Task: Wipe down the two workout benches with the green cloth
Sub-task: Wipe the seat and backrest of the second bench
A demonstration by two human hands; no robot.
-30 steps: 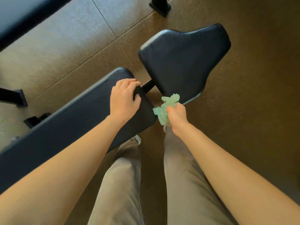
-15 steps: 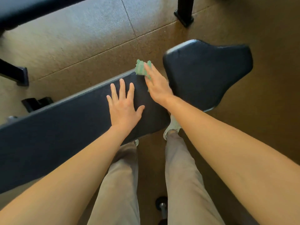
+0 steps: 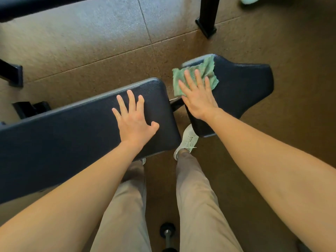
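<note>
A black workout bench runs from the left edge to the middle: its long back pad (image 3: 63, 135) and, past a narrow gap, its seat pad (image 3: 241, 88) on the right. My left hand (image 3: 134, 119) lies flat on the end of the long pad, fingers spread, holding nothing. My right hand (image 3: 196, 95) presses the green cloth (image 3: 205, 70) flat against the near left corner of the seat pad; the cloth is spread out under my fingers. The edge of a second black bench (image 3: 36, 6) shows at the top left.
A black upright post with a foot (image 3: 207, 24) stands on the floor beyond the seat pad. Black frame feet (image 3: 11, 73) sit at the left. A dumbbell (image 3: 167, 233) lies on the floor between my legs. My white shoe (image 3: 187, 140) is under the seat pad.
My right hand carried the cloth from the end of the long pad rightward onto the seat pad and spread it flat. My left hand stayed flat on the long pad.
</note>
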